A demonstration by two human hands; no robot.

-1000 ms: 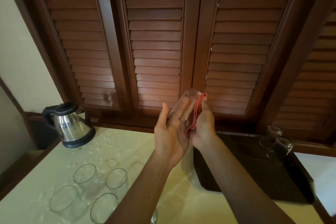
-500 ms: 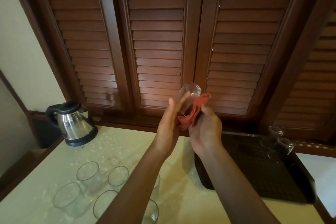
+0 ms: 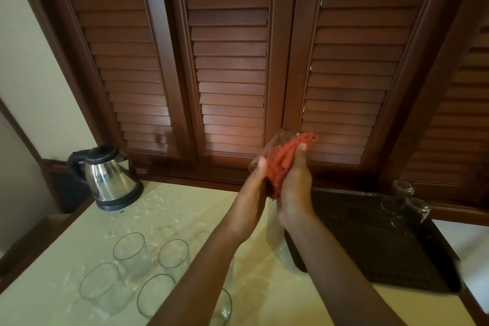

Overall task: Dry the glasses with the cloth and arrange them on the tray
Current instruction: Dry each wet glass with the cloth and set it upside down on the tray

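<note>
Centrally, my left hand [image 3: 255, 188] and right hand [image 3: 293, 188], fingers curled, clamp one glass [image 3: 275, 145] wrapped in the orange cloth [image 3: 281, 164], raised above the wet surface [image 3: 185, 209], left of the dark tray [image 3: 370, 246].

Held glass [image 3: 275, 144]: clear, shiny. Cloth [image 3: 281, 167]: orange, soft, bumpy. Glasses on bench [image 3: 129, 249]: clear, smooth. Bench [image 3: 185, 214]: pale, smooth, wet-looking with shiny drops. Kettle [image 3: 108, 180]: shiny metal body, black plastic lid, handle, base. Tray [image 3: 375, 254]: dark, matt, rough dotted floor. Shutters [image 3: 230, 61]: brown wood, slight shine.
</note>
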